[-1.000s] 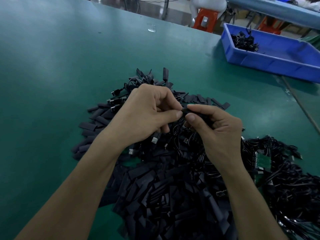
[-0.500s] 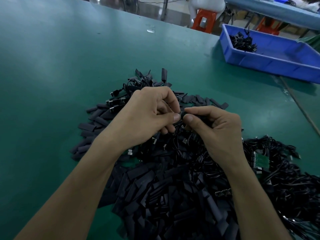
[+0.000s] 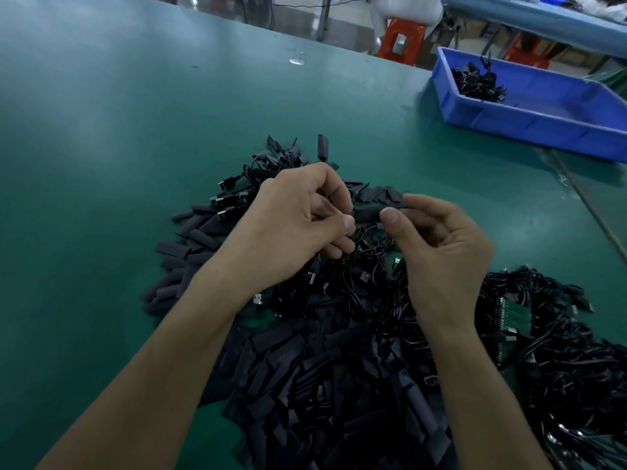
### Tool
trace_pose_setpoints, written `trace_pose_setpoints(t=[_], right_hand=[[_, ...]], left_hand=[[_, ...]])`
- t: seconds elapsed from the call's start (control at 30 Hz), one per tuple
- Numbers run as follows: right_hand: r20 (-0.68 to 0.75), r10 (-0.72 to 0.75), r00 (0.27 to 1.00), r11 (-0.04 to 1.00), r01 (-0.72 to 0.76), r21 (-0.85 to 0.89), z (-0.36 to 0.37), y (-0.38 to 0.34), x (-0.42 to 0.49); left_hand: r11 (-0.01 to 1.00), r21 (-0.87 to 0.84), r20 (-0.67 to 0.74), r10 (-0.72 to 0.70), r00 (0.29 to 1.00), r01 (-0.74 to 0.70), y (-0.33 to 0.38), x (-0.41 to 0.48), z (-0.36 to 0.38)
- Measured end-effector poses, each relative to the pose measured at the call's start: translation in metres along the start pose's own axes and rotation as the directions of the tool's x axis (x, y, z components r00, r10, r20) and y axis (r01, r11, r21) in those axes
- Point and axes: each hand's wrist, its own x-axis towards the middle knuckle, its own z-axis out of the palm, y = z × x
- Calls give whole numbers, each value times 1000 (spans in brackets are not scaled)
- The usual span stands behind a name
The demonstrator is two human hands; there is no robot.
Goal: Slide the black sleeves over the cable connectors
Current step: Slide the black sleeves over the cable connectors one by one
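Black flattened tube sleeve (image 3: 367, 214) spans the gap between both grips, its long axis running hand to hand. The right hand (image 3: 444, 252) pinches one end with thumb and forefinger. The left hand (image 3: 298, 228), equally near, curls tight at the other end, seemingly on a thin black cable (image 3: 360, 238) looping just beneath. The connector is hidden inside that grip, so its depth cannot be told.

Bare forearms reaching forward, left hand (image 3: 298, 225) curled knuckles-up, right hand (image 3: 444, 245) palm showing, both pinching one sleeve (image 3: 366, 214).
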Motion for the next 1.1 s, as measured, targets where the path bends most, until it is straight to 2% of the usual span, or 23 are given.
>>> trace_pose_setpoints(t=[0.13,0.43,0.7,0.87,1.1], right_hand=[[-76,-16,997,1000,18,23,7,2,-6],[-114,-45,992,995,54,80,21,-5,-15],[-69,-6,998,989,16,145,24,-9,-13],[-25,42,999,984,-37,174,25,-11,-12],[-59,29,998,987,-19,161,29,-14,-13]], left_hand=[[1000,-18,-38,5,999,-6,1,0,4],[996,-15,-142,84,986,-87,4,-2,20],[992,37,-235,124,964,-118,3,-2,29],[987,119,-231,132,964,-106,3,-1,24],[976,188,-262,157,952,-109,5,0,25]])
